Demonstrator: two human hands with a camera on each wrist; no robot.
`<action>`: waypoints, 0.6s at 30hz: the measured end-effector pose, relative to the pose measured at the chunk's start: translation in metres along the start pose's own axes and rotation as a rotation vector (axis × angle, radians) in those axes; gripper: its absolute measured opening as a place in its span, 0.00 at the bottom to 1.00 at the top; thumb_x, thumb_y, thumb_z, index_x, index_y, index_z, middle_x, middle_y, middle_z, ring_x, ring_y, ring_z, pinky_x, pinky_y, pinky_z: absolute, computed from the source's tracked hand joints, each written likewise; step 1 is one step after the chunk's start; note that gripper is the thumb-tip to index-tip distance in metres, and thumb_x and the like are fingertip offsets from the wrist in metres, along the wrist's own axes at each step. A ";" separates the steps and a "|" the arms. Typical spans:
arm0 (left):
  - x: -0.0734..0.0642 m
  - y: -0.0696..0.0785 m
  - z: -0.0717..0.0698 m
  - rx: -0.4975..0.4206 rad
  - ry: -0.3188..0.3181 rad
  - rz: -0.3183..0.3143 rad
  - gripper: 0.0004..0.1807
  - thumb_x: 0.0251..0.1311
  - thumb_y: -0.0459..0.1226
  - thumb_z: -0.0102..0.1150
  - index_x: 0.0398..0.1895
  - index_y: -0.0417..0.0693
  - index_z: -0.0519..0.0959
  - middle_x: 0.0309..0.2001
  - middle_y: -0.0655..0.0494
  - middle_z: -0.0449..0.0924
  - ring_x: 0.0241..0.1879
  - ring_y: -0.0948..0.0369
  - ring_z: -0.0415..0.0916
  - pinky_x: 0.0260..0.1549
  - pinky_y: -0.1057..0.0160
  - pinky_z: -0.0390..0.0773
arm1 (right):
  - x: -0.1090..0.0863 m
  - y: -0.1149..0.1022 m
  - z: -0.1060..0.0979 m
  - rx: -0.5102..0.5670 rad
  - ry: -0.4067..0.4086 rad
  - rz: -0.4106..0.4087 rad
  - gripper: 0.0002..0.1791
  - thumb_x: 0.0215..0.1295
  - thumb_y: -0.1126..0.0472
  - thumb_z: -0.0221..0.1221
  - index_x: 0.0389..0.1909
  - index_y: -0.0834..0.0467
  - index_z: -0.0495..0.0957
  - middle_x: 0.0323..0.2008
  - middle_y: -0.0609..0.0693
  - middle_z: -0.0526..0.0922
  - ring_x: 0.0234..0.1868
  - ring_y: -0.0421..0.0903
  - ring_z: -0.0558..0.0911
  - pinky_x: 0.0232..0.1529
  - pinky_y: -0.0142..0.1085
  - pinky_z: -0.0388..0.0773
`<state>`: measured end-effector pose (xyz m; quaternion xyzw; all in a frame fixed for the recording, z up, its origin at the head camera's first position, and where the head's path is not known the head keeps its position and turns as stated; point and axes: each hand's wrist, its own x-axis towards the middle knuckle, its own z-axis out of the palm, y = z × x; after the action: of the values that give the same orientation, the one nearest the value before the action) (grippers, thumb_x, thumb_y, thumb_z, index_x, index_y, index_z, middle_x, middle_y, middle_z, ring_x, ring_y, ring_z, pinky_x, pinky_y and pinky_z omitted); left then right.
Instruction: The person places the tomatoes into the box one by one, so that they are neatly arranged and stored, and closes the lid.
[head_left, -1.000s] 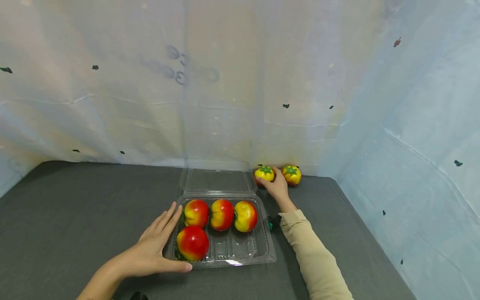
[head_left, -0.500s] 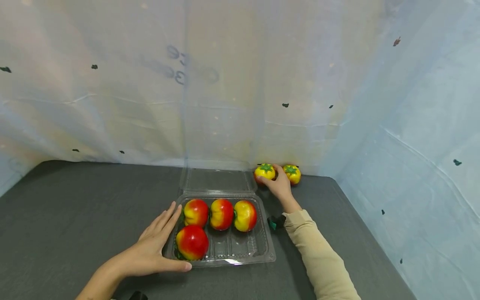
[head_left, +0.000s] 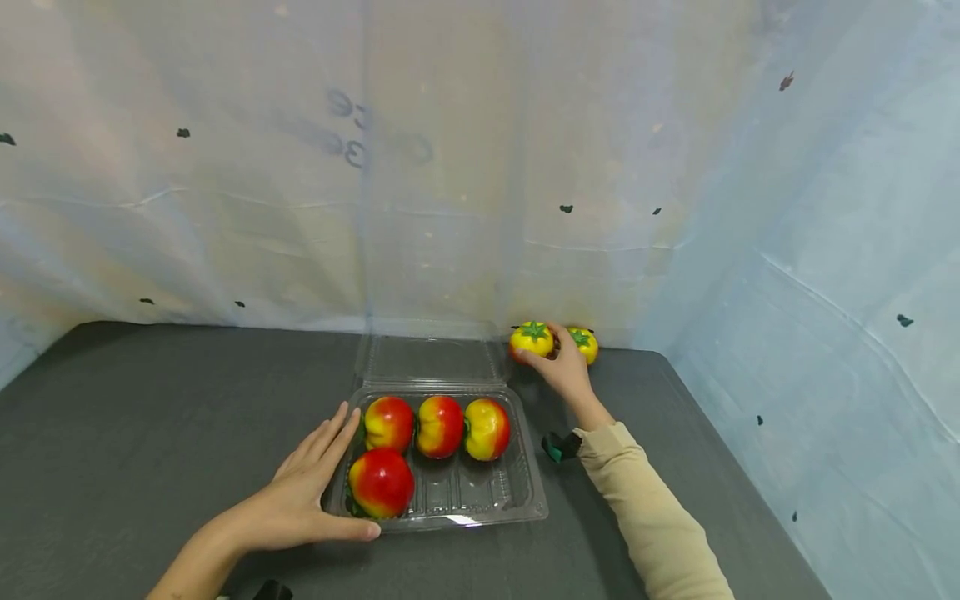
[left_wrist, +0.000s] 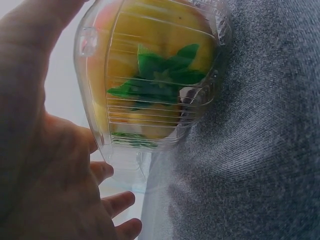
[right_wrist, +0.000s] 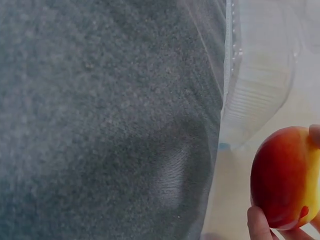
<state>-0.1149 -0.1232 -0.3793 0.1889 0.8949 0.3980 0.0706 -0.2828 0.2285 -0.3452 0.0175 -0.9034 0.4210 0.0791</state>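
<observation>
At the back of the table my right hand (head_left: 566, 368) holds a yellow-and-red persimmon (head_left: 532, 340) with a green star-shaped calyx. In the right wrist view the fingers grip this persimmon (right_wrist: 282, 177) around its sides. A second persimmon (head_left: 583, 343) sits just behind that hand, partly hidden by it. My left hand (head_left: 300, 492) lies along the left side of a clear plastic clamshell box (head_left: 517, 515), fingers straight and thumb by the front edge. Inside the box are three persimmons in the back row, including a middle one (head_left: 439, 427), and one front-left persimmon (head_left: 382, 483).
The box's clear lid (head_left: 431, 360) stands hinged open behind it, leaning toward the pale sheet wall (head_left: 450, 167). Another sheet wall (head_left: 847, 333) closes off the right side. Everything stands on a dark grey cloth-covered table (head_left: 187, 417).
My right hand has lifted the persimmon slightly and shifted a little right, covering more of the one behind. The left hand and the box hold still.
</observation>
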 end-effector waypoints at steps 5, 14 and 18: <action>0.000 0.000 0.000 0.005 0.004 0.004 0.69 0.40 0.59 0.72 0.78 0.56 0.34 0.77 0.46 0.27 0.71 0.31 0.32 0.53 0.20 0.39 | -0.006 -0.003 -0.004 -0.004 -0.002 -0.006 0.43 0.59 0.51 0.66 0.71 0.57 0.57 0.67 0.59 0.64 0.61 0.60 0.71 0.58 0.49 0.73; 0.000 -0.001 -0.002 0.011 -0.001 0.004 0.69 0.40 0.58 0.72 0.78 0.55 0.34 0.77 0.46 0.27 0.71 0.31 0.32 0.53 0.20 0.39 | -0.020 -0.012 -0.011 0.000 -0.034 -0.047 0.43 0.59 0.50 0.66 0.72 0.55 0.57 0.66 0.59 0.65 0.60 0.59 0.71 0.57 0.49 0.73; 0.000 -0.002 -0.002 0.018 -0.003 0.001 0.69 0.40 0.59 0.72 0.78 0.55 0.34 0.77 0.45 0.28 0.71 0.31 0.33 0.53 0.20 0.40 | -0.027 -0.016 -0.013 0.005 -0.043 -0.079 0.42 0.59 0.51 0.66 0.72 0.55 0.58 0.66 0.59 0.66 0.59 0.59 0.72 0.56 0.49 0.74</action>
<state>-0.1165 -0.1257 -0.3794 0.1907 0.8983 0.3896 0.0697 -0.2531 0.2272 -0.3296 0.0625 -0.9025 0.4193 0.0763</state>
